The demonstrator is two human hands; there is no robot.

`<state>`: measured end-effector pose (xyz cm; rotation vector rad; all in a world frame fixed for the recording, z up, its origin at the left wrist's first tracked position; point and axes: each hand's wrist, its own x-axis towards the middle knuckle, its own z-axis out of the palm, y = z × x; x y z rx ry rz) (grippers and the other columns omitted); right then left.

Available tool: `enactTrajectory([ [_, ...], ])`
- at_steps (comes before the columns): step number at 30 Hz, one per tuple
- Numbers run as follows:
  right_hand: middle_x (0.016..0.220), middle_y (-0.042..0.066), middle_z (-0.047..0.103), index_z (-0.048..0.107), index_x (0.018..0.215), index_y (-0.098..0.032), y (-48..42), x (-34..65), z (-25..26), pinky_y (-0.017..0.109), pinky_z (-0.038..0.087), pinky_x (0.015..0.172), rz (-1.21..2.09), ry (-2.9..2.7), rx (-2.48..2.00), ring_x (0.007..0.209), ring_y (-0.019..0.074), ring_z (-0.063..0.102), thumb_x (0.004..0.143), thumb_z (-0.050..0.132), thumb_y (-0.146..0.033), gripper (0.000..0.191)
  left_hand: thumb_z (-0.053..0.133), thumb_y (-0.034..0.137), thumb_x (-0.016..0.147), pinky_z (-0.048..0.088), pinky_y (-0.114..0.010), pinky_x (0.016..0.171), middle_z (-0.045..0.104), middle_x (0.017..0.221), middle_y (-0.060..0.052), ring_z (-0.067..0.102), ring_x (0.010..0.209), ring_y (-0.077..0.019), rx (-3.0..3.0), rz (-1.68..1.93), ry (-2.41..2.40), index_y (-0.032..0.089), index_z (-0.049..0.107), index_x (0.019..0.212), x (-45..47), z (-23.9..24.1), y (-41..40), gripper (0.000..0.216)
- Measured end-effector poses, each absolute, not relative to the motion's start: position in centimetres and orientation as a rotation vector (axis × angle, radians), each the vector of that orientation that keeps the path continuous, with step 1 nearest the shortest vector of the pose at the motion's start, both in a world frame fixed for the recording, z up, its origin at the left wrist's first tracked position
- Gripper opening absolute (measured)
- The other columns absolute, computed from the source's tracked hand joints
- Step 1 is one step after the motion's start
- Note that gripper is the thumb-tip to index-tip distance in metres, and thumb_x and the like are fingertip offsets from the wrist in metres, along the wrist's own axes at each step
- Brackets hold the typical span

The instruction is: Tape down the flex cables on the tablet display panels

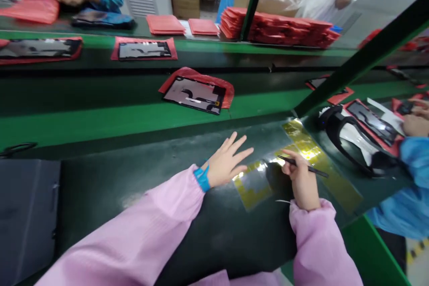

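Observation:
My left hand (226, 163) is spread above the dark bench mat, fingers apart and holding nothing, with a blue band (202, 179) round its wrist. My right hand (301, 181) is closed on thin black tweezers (317, 171), whose tip points left. Below and between the hands lies a clear sheet with yellow tape pieces (253, 196). A longer strip of yellow tape pieces (335, 178) runs along the mat on the right. Ahead of my left hand, a flat screen panel (194, 94) rests on a red bag (223, 84) at the bench's green edge.
A dark case (28, 214) stands at left. At right are a black-and-white headband-like device (355, 138) and a co-worker's blue sleeve (417, 156). A green post (362, 53) slants across the bench. More panels (145, 50) on red bags and a red bag stack (278, 29) lie farther back.

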<state>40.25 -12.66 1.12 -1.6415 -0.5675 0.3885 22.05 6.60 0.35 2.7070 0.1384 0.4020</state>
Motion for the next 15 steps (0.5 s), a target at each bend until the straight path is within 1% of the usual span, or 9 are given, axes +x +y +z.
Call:
enactTrajectory([
  [2,0.064,-0.004,0.059,0.066,0.104,-0.022,-13.4,41.3,1.0,0.029,0.041,0.051,0.388,-0.558,-1.684,0.053,0.0149,0.054,0.093,0.060,-0.064,0.044,0.058,0.049,0.101,0.031,-0.060,0.125,0.029,0.171,-0.016,0.018,0.161,-0.0389,2.749,0.335,-0.034,0.024,0.045,0.158,20.1,-0.4,5.2,0.063],
  [4,0.070,-0.001,0.065,0.063,0.097,-0.022,-14.0,42.0,0.8,0.029,0.044,0.050,0.376,-0.564,-1.711,0.051,0.0136,0.055,0.088,0.067,-0.064,0.043,0.057,0.053,0.101,0.028,-0.062,0.126,0.035,0.170,-0.013,0.026,0.159,-0.0371,2.795,0.272,-0.143,0.026,0.045,0.157,19.0,-0.8,4.3,0.063],
  [6,0.070,-0.001,0.066,0.063,0.093,-0.021,-14.4,42.5,0.7,0.028,0.044,0.048,0.360,-0.579,-1.737,0.048,0.0122,0.054,0.084,0.074,-0.062,0.043,0.053,0.052,0.104,0.026,-0.063,0.126,0.040,0.167,-0.011,0.032,0.157,-0.0349,2.825,0.235,-0.183,0.027,0.047,0.156,18.6,-0.9,4.0,0.058],
  [8,0.065,-0.003,0.064,0.065,0.094,-0.020,-14.5,43.0,0.6,0.027,0.043,0.046,0.349,-0.595,-1.760,0.044,0.0111,0.052,0.081,0.079,-0.059,0.043,0.050,0.050,0.105,0.026,-0.062,0.126,0.041,0.167,-0.010,0.034,0.156,-0.0340,2.840,0.227,-0.176,0.027,0.048,0.155,18.6,-0.8,4.0,0.054],
  [11,0.062,-0.004,0.063,0.065,0.094,-0.020,-14.1,43.9,0.7,0.026,0.039,0.041,0.370,-0.613,-1.775,0.040,0.0096,0.048,0.079,0.080,-0.058,0.044,0.051,0.049,0.105,0.027,-0.062,0.125,0.040,0.167,-0.010,0.034,0.156,-0.0350,2.859,0.217,-0.185,0.028,0.048,0.155,18.9,-0.6,4.1,0.054],
  [15,0.065,-0.002,0.065,0.063,0.088,-0.019,-13.6,45.1,1.0,0.023,0.034,0.036,0.423,-0.617,-1.776,0.037,0.0074,0.046,0.077,0.080,-0.062,0.047,0.051,0.048,0.105,0.027,-0.062,0.125,0.039,0.167,-0.009,0.034,0.156,-0.0351,2.865,0.231,-0.197,0.028,0.048,0.155,18.9,-0.8,4.2,0.054],
])
